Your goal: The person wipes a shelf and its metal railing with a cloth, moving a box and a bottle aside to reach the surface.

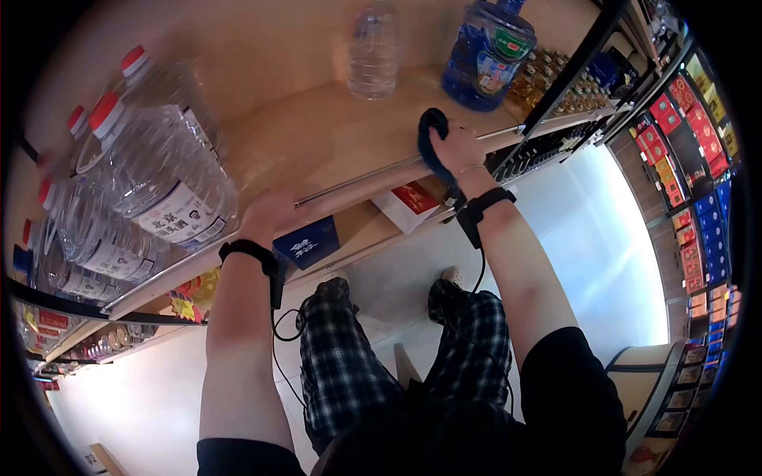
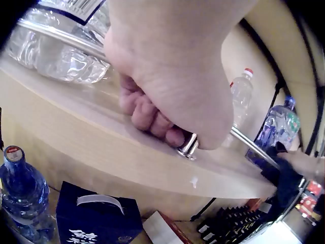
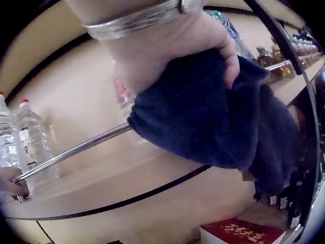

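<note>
A thin metal rail [image 1: 357, 181] runs along the front edge of the wooden shelf. My left hand [image 1: 270, 213] is at its left part; in the left wrist view the fingers of the hand [image 2: 172, 91] curl round the rail [image 2: 254, 148] beside a small metal post [image 2: 188, 147]. Farther right, my right hand [image 1: 462, 151] grips a dark blue cloth [image 1: 432, 143] at the rail. The right wrist view shows the cloth [image 3: 203, 112] bunched under the hand [image 3: 167, 48], draped over the rail [image 3: 86, 148] and hiding part of it.
Large clear jugs [image 1: 178, 210] stand on the shelf at left. A clear bottle [image 1: 372, 51] and a blue-tinted jug [image 1: 486, 59] stand farther back, with small amber bottles [image 1: 548, 79] at right. Below are a blue box [image 1: 308, 242] and a red-and-white box [image 1: 409, 202].
</note>
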Available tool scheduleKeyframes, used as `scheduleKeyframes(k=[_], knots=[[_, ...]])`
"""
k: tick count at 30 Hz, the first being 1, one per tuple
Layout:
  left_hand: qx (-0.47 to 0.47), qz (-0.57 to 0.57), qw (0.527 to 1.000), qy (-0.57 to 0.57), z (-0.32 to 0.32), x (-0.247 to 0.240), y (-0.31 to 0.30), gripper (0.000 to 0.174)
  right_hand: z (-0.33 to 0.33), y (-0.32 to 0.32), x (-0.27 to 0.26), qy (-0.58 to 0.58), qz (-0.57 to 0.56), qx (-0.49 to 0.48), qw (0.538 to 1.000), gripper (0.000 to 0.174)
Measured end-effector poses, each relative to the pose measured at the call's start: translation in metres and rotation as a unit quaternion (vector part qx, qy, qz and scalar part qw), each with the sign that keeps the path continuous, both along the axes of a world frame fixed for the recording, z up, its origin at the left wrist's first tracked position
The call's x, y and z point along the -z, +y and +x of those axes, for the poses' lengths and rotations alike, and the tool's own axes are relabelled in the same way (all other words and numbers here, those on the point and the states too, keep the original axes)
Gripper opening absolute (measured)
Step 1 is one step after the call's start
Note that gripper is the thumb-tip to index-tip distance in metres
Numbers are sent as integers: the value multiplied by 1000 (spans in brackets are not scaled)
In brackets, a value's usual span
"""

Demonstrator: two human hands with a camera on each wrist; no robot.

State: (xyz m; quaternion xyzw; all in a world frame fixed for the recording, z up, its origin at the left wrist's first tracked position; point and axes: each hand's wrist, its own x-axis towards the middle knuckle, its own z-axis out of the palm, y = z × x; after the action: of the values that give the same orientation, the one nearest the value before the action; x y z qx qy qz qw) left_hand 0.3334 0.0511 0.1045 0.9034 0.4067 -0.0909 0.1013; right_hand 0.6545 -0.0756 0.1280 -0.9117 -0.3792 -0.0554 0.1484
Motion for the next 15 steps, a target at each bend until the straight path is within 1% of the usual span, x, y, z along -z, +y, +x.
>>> scheduleKeyframes(k=[2, 3, 4, 5, 6, 8, 9, 10, 11, 12, 14, 15], knots=[[25, 15, 999, -31, -2, 3, 3, 44, -12, 4, 4, 4, -5, -15, 1000, 53], [36, 9, 998, -50, -4, 5, 6, 44, -23, 6, 8, -16, 9, -20, 1000, 52], [47, 4, 997, -68, -6, 8, 8, 44, -33, 8, 13, -12, 36, -38, 999, 51], [59, -2, 995, -86, -5, 8, 7, 45, -55, 7, 5, -9, 40, -30, 999, 50], [29, -8, 998, -52, -2, 1, 4, 46, -72, 8, 2, 14, 45, -51, 998, 49], [-29, -18, 999, 19, 3, -16, -5, 49, -109, 10, -1, 19, 58, -89, 994, 48], [-22, -10, 1000, 21, 3, -5, 1, 50, -128, 11, -6, 38, 51, -101, 993, 46], [-14, -1, 1000, 22, -1, 16, 15, 50, -145, 12, -10, 58, 48, -122, 990, 48], [-8, 7, 1000, 24, -2, 26, 22, 50, -159, 16, -9, 68, 56, -138, 986, 48], [-17, -1, 999, 34, 0, 17, 16, 51, -170, 21, -3, 57, 76, -149, 984, 47], [-43, -17, 998, 52, 4, -11, -1, 52, -175, 23, -4, 69, 80, -171, 980, 47], [-37, -11, 998, 58, 5, -14, -4, 52, -177, 25, -5, 75, 80, -184, 977, 47]])
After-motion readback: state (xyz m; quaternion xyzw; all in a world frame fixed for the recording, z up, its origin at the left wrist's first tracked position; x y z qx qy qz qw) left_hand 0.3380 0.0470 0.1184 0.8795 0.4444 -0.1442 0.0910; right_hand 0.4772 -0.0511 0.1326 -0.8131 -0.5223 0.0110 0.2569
